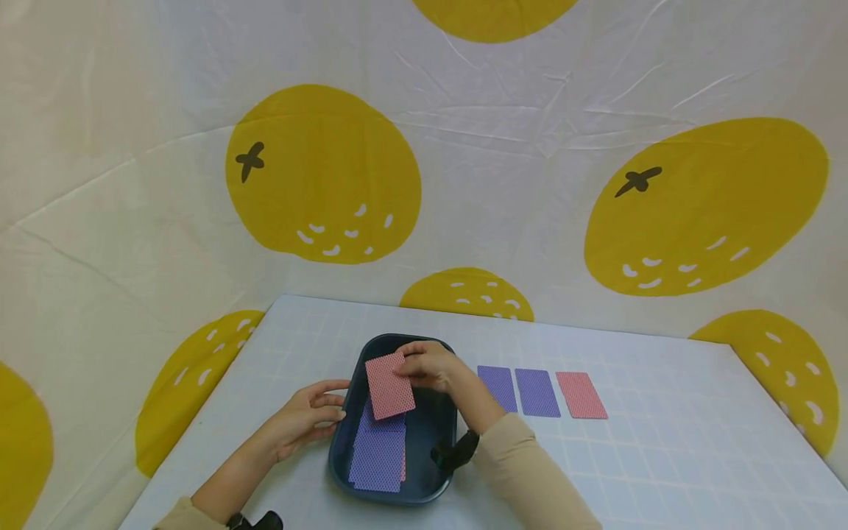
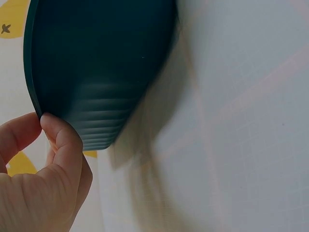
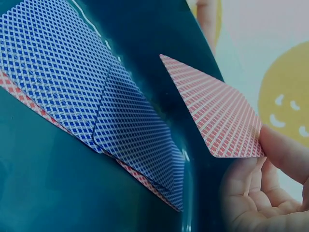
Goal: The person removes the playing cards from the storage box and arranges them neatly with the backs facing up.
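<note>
A red-backed playing card [image 1: 390, 386] is pinched between the thumb and fingers of my right hand [image 1: 430, 366], tilted above the dark blue tray [image 1: 430, 434]. In the right wrist view the red card [image 3: 217, 116] hangs by one corner, apart from the cards below. Inside the tray lie overlapping blue-backed cards [image 1: 377, 460], with a red edge [image 1: 403, 467] showing beneath them. My left hand [image 1: 308, 419] holds the tray's left rim; in the left wrist view its thumb and a finger pinch the edge of the tray [image 2: 96, 53].
Right of the tray, two blue-backed cards [image 1: 537, 392] and one red-backed card [image 1: 581, 395] lie in a row on the white gridded table [image 1: 662, 456]. My right forearm partly covers the nearest blue one. A fruit-patterned curtain [image 1: 497, 184] hangs behind the table.
</note>
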The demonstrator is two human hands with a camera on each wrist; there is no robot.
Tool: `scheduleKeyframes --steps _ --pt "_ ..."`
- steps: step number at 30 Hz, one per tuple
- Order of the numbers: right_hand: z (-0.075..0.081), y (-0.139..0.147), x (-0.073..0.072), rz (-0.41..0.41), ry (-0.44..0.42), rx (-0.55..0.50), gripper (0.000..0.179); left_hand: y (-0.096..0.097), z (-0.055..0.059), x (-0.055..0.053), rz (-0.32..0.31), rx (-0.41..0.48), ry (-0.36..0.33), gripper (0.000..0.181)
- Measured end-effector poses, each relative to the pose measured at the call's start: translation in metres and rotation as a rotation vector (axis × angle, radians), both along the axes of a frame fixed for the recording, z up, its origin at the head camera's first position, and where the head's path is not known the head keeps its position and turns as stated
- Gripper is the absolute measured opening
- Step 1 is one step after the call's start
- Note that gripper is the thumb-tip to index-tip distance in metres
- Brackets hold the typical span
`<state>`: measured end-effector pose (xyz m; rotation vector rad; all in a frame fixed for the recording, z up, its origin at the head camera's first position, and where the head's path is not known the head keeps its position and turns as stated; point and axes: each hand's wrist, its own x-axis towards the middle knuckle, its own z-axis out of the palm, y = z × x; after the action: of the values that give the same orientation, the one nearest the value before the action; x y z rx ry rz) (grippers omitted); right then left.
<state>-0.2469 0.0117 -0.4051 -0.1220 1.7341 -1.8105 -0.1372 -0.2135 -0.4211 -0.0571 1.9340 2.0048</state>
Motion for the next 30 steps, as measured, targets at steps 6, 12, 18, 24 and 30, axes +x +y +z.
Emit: scheduleKeyframes --steps 6,12,18,24,30 --pt "0.006 0.008 -0.001 -0.004 -0.011 -0.022 0.024 0.001 0.001 -0.001 0.0 0.005 -0.004 0.061" --pt "0.012 0.017 -0.002 -0.006 -0.007 -0.055 0.021 0.001 0.001 -0.002 0.001 0.007 -0.002 0.061" --pt "0.015 0.028 -0.001 0.004 -0.013 -0.08 0.017 0.0 0.0 0.0 -0.002 0.008 -0.004 0.061" --pt "0.017 0.042 -0.002 -0.02 -0.017 -0.071 0.02 -0.001 -0.004 -0.001 -0.009 0.021 0.002 0.062" --pt "0.02 0.056 -0.004 -0.061 -0.02 -0.068 0.017 -0.002 -0.005 -0.002 -0.012 0.025 0.007 0.062"
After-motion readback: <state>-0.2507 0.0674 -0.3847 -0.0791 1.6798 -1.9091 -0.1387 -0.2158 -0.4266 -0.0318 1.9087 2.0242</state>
